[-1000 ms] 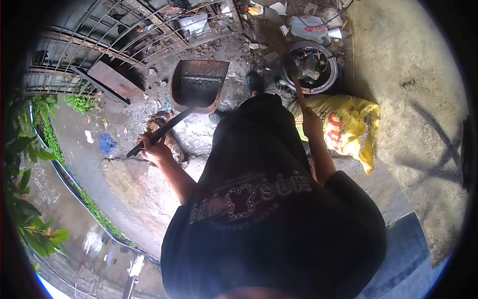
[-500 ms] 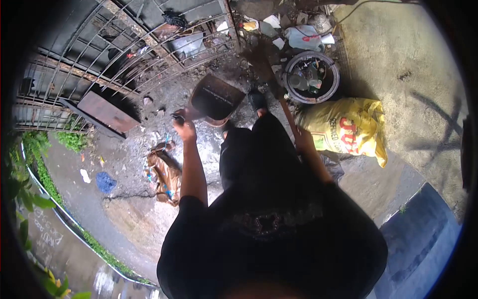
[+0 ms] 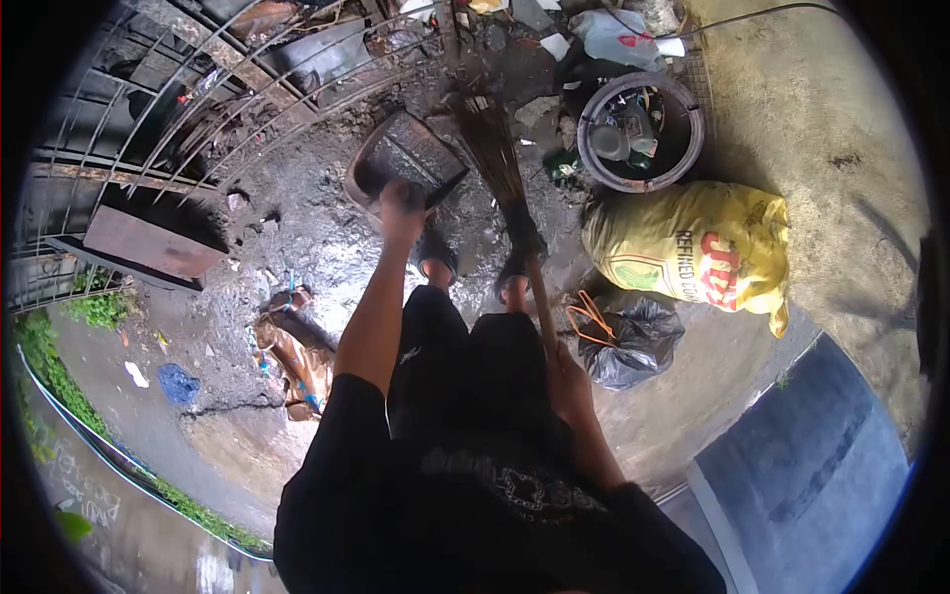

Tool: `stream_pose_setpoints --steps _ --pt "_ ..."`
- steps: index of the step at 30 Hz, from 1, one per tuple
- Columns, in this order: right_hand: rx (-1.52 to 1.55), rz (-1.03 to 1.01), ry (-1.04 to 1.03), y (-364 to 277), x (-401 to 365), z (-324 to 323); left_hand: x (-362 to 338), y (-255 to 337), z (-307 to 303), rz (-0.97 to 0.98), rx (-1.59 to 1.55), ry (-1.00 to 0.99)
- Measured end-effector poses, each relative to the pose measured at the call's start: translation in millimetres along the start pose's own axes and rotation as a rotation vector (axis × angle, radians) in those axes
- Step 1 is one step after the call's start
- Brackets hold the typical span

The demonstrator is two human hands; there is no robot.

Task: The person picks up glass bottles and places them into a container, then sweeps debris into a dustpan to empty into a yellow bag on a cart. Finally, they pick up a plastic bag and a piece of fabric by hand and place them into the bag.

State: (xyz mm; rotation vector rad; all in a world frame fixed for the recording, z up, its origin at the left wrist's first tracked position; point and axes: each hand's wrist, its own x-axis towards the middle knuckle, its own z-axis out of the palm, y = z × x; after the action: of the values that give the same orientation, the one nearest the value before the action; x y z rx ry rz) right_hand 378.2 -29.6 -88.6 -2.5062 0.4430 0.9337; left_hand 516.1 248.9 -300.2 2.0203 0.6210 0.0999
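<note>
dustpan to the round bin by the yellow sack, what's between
In the head view, the bristles of the stick broom lie between the dustpan and the round bin, then some littered ground.

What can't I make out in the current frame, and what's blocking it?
All in the head view:
- Most of the handle of the dustpan: hidden by the left hand.
- Upper end of the broom: lost behind the right hand.
- Contents of the sack and black bag: hidden by their own sides.
- Bottom of the bin: covered by rubbish and shadow.
- Lettering on the shirt: too dark and blurred.
</note>
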Motion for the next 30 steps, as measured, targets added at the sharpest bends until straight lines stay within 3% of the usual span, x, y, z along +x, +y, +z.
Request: stream_pose_setpoints --steps 1,2,4,5,7,8,9,10,11,13,14,16,20,21,23,24,26,29,30 --pt "-0.003 0.016 -0.026 6 -12 -5 3 11 2 -0.136 -0.108 -0.031" --pt "0.002 0.016 -0.032 3 -24 -15 4 4 9 -0.137 -0.100 -0.031" --pt "0.187 0.258 -0.283 -5 -45 -38 3 -12 23 -0.039 -0.056 0.069" --pt "0.189 0.267 -0.296 -6 -45 -41 1 -19 26 -0.048 -0.045 0.063" --pt "0.245 0.176 -0.174 -8 -39 -41 -1 -34 26 0.024 0.011 -0.055" --pt "0.353 0.091 -0.013 10 -26 -19 -6 -39 28 0.090 0.002 -0.020" --pt "0.242 0.147 -0.037 -7 -5 -26 -12 -49 29 0.091 0.008 -0.023" --pt "0.220 -0.058 0.074 -6 18 -17 -18 -59 28 0.047 -0.012 -0.057" --pt "0.224 -0.057 0.073 3 40 -4 -22 -64 26 0.001 -0.032 -0.093" --pt "0.287 0.106 -0.115 19 68 11 -36 -57 10 0.001 -0.030 -0.139" --pt "0.295 0.097 -0.111 19 64 17 -32 -52 4 0.014 -0.030 -0.179" --pt "0.545 0.384 -0.346 5 27 16 -29 -45 0 -0.006 -0.049 -0.206" --pt "0.777 0.507 -0.528 12 -36 -16 -41 -53 15 -0.036 -0.035 -0.207" --pt "0.779 0.502 -0.530 22 -47 -17 -40 -51 18 -0.021 0.026 -0.205" --pt "0.642 -0.052 -0.264 38 -69 -17 -43 -46 18 0.010 -0.015 -0.177" --pt "0.638 -0.048 -0.270 32 -67 -23 -43 -40 17 0.052 -0.002 -0.144" --pt "0.568 0.477 -0.243 5 -46 -39 -44 -37 17 0.094 0.006 -0.107" --pt "0.378 0.395 -0.227 -4 8 -36 -50 -36 17 0.084 -0.043 -0.118" --pt "0.289 0.253 -0.184 7 19 -20 -53 -32 16 0.013 -0.059 -0.131"
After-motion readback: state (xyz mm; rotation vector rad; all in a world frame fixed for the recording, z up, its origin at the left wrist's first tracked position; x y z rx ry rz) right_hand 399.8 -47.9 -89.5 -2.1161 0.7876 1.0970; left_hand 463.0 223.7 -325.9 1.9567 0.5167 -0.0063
